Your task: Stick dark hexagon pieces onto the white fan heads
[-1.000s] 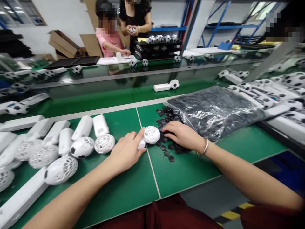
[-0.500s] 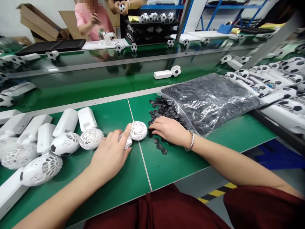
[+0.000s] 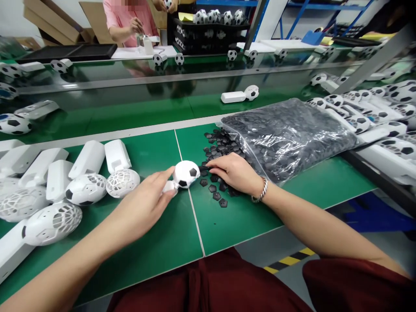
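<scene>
My left hand [image 3: 151, 193] is closed round the white handle of a soccer-ball piece [image 3: 186, 173], whose white face with black patches is turned up. Just right of the ball, my right hand [image 3: 232, 173] pinches a black pentagon piece [image 3: 204, 168] at the edge of a heap of black pentagons [image 3: 216, 145]. A few loose pentagons [image 3: 216, 196] lie below the heap. Behind my right hand rests a clear plastic bag [image 3: 292, 134] filled with more black pieces. White ball-and-handle parts [image 3: 122, 183] with open lattices sit in a row left of my left hand.
Beyond the green table [image 3: 156, 242] runs a green conveyor [image 3: 130, 104] carrying ball pieces [image 3: 234, 96]. Many finished-looking pieces [image 3: 378, 116] are piled at the right beside a grey post [image 3: 373, 60]. Across the line, a person in pink [image 3: 130, 24] works near stacked black trays [image 3: 211, 37].
The ball in my left hand has turned from its lattice side to its black-patched side. My right hand has shifted slightly up and right. Pieces on the near conveyor have moved right.
</scene>
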A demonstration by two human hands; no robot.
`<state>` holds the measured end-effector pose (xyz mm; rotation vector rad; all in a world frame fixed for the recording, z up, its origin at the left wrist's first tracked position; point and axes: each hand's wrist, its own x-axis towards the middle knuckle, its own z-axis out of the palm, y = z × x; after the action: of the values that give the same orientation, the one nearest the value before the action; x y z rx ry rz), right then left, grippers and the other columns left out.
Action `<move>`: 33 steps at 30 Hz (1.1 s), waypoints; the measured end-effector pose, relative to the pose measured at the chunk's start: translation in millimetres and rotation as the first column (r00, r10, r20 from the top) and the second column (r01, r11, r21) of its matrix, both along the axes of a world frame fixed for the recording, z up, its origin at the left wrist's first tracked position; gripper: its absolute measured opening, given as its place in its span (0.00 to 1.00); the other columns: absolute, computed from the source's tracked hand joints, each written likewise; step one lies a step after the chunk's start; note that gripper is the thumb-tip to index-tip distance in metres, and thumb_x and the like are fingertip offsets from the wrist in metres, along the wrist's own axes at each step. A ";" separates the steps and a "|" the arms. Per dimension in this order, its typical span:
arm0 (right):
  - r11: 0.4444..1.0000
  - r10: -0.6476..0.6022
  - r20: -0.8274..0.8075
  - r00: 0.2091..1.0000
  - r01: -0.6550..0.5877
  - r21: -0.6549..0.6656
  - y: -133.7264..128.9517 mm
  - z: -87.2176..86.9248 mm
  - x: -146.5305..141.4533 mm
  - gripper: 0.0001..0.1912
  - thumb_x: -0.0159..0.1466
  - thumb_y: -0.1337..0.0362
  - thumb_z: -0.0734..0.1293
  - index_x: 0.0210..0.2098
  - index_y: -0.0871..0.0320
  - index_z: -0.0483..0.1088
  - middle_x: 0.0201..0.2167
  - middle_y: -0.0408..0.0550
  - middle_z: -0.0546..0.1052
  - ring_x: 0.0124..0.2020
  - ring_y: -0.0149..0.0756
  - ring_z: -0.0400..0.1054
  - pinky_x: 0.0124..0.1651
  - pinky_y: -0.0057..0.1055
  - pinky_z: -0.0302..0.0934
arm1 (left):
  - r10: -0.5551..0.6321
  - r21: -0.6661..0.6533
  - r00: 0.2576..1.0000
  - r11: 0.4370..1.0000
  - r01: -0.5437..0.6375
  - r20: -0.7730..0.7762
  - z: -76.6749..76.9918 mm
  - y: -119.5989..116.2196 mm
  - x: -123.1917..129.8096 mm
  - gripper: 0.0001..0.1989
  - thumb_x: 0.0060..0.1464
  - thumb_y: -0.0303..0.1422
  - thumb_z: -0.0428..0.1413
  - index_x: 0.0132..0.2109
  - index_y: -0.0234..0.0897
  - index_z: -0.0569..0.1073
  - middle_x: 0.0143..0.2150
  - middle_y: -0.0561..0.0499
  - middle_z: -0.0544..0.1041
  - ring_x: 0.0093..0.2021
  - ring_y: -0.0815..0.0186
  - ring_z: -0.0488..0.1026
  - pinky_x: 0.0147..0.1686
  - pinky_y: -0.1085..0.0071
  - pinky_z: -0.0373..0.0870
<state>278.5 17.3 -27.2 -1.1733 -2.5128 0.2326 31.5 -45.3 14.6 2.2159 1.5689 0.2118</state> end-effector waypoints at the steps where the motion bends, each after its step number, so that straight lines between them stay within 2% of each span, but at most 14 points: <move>1: 1.000 -0.002 -0.006 1.000 0.002 -0.008 0.0 0.2 -0.4 0.10 0.63 0.66 0.62 0.43 0.57 0.71 0.39 0.45 0.77 0.41 0.36 0.70 0.43 0.34 0.58 | 0.026 0.085 0.997 0.996 -0.019 -0.079 -2.0 -0.2 3.2 0.26 0.60 0.40 0.39 0.62 0.35 0.53 0.59 0.44 0.62 0.56 0.53 0.62 0.51 0.57 0.63; 3: 1.000 0.011 -0.009 1.000 -0.011 -0.004 -0.5 1.3 -1.4 0.11 0.63 0.68 0.61 0.44 0.59 0.71 0.39 0.49 0.76 0.40 0.37 0.69 0.43 0.34 0.60 | 0.088 0.198 0.970 0.979 -0.043 -0.225 -6.5 1.6 8.1 0.28 0.59 0.40 0.41 0.62 0.30 0.52 0.57 0.39 0.64 0.52 0.49 0.66 0.45 0.56 0.67; 5: 0.999 0.035 -0.040 0.999 -0.035 0.004 -1.6 3.9 -2.2 0.12 0.63 0.69 0.60 0.44 0.61 0.70 0.38 0.52 0.75 0.40 0.38 0.68 0.42 0.34 0.62 | 0.115 0.208 0.946 0.977 -0.052 -0.303 -10.6 5.1 8.5 0.32 0.57 0.41 0.45 0.63 0.28 0.48 0.53 0.37 0.67 0.48 0.48 0.69 0.39 0.58 0.69; 9: 0.998 0.021 -0.188 0.982 -0.033 -0.061 -4.8 14.6 -4.3 0.07 0.63 0.69 0.61 0.37 0.59 0.70 0.35 0.47 0.75 0.36 0.33 0.69 0.40 0.30 0.62 | 0.038 0.070 0.979 0.997 -0.025 -0.200 -14.2 7.3 -0.1 0.36 0.55 0.45 0.47 0.64 0.33 0.43 0.57 0.39 0.64 0.47 0.52 0.70 0.39 0.62 0.69; 11: 0.994 -0.014 -0.250 0.968 -0.014 -0.113 -6.5 20.9 -6.7 0.05 0.62 0.68 0.62 0.35 0.59 0.69 0.32 0.45 0.75 0.33 0.31 0.69 0.37 0.28 0.62 | 0.059 0.077 0.984 0.996 -0.047 -0.167 -12.9 4.7 -3.0 0.37 0.54 0.49 0.47 0.64 0.34 0.44 0.56 0.40 0.64 0.46 0.53 0.70 0.38 0.63 0.68; 14: 0.990 0.007 -0.333 0.943 -0.054 -0.130 -9.5 27.5 -12.7 0.03 0.60 0.68 0.64 0.32 0.59 0.70 0.30 0.44 0.75 0.31 0.29 0.67 0.36 0.26 0.61 | 0.088 0.196 0.959 0.980 -0.035 -0.271 -8.2 -1.5 -1.6 0.35 0.54 0.46 0.49 0.62 0.33 0.50 0.46 0.41 0.69 0.39 0.53 0.71 0.32 0.63 0.68; 17: 0.987 0.051 -0.416 0.908 -0.109 -0.117 -13.9 28.9 -18.9 0.02 0.59 0.68 0.65 0.30 0.59 0.70 0.29 0.43 0.74 0.32 0.29 0.66 0.37 0.27 0.61 | 0.076 0.358 0.907 0.930 0.086 -0.414 -3.9 -9.0 2.9 0.29 0.54 0.37 0.51 0.60 0.30 0.56 0.37 0.43 0.70 0.37 0.51 0.69 0.32 0.61 0.66; 19: 0.980 0.024 -0.469 0.883 -0.113 -0.162 -17.7 28.1 -21.5 0.02 0.59 0.67 0.65 0.31 0.59 0.70 0.29 0.43 0.74 0.31 0.29 0.66 0.36 0.26 0.61 | 0.050 0.393 0.894 0.908 0.146 -0.446 -3.1 -13.3 4.8 0.28 0.54 0.36 0.52 0.59 0.29 0.58 0.34 0.43 0.69 0.37 0.51 0.68 0.33 0.59 0.66; 21: 0.964 -0.020 -0.504 0.863 -0.116 -0.238 -21.9 27.2 -22.6 0.03 0.59 0.66 0.65 0.31 0.59 0.70 0.29 0.44 0.74 0.30 0.29 0.67 0.35 0.26 0.62 | -0.019 0.346 0.918 0.923 0.169 -0.396 -4.4 -15.5 4.7 0.30 0.51 0.40 0.55 0.58 0.31 0.61 0.36 0.43 0.68 0.38 0.51 0.67 0.34 0.59 0.67; 23: 0.948 -0.012 -0.518 0.855 -0.156 -0.278 -26.5 26.8 -23.1 0.03 0.59 0.66 0.65 0.31 0.59 0.70 0.29 0.44 0.74 0.31 0.29 0.67 0.35 0.27 0.62 | -0.079 0.269 0.961 0.951 0.153 -0.266 -7.2 -15.0 2.8 0.31 0.48 0.41 0.56 0.57 0.34 0.62 0.40 0.43 0.67 0.41 0.53 0.67 0.37 0.60 0.68; 26: 0.930 0.109 -0.534 0.838 -0.275 -0.242 -33.7 25.7 -25.5 0.02 0.58 0.67 0.66 0.30 0.58 0.70 0.30 0.44 0.72 0.34 0.30 0.66 0.41 0.29 0.62 | -0.032 0.147 0.997 0.988 0.042 -0.073 -12.7 -11.0 -1.0 0.31 0.49 0.42 0.55 0.59 0.38 0.58 0.47 0.45 0.65 0.43 0.58 0.68 0.40 0.63 0.69; 28: 0.924 0.171 -0.538 0.826 -0.324 -0.204 -38.1 23.4 -29.2 0.01 0.57 0.66 0.68 0.29 0.58 0.71 0.32 0.45 0.71 0.37 0.31 0.66 0.45 0.31 0.61 | 0.019 0.096 1.000 0.995 -0.018 -0.011 -15.8 -8.9 -2.2 0.32 0.49 0.43 0.54 0.60 0.40 0.56 0.50 0.47 0.64 0.43 0.59 0.69 0.41 0.63 0.69; 33: 0.928 0.212 -0.496 0.842 -0.332 -0.166 -43.1 14.7 -43.1 0.03 0.56 0.65 0.69 0.28 0.58 0.71 0.40 0.48 0.67 0.45 0.34 0.63 0.52 0.37 0.57 | 0.018 0.087 0.999 0.996 -0.022 0.040 -18.5 -9.7 -1.0 0.34 0.48 0.45 0.55 0.60 0.42 0.56 0.54 0.49 0.65 0.48 0.57 0.68 0.46 0.62 0.67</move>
<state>235.4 -25.8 -12.4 -0.7087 -2.2365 0.8251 30.5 -55.0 -3.9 2.2488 1.5893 0.3346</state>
